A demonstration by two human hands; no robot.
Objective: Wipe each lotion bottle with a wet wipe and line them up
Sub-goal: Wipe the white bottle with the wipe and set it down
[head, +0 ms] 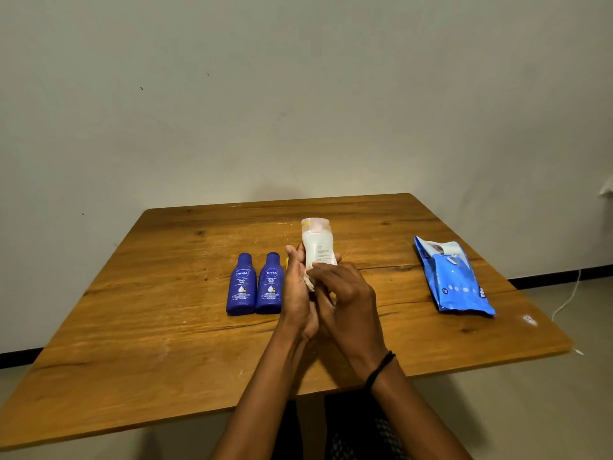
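Head view: left grip (298,295) clasps white bottle (317,244), right grip (349,295) pinching wipe (310,283) against it.

The left hand (298,293) grips a white lotion bottle (316,242); the right hand (348,293) pinches a wet wipe (310,284) against it. Two blue Nivea bottles (241,287) (269,287) stand just left, a wipes pack (452,280) well right.

A plain home room: wooden table (166,293) against bare wall (298,94).
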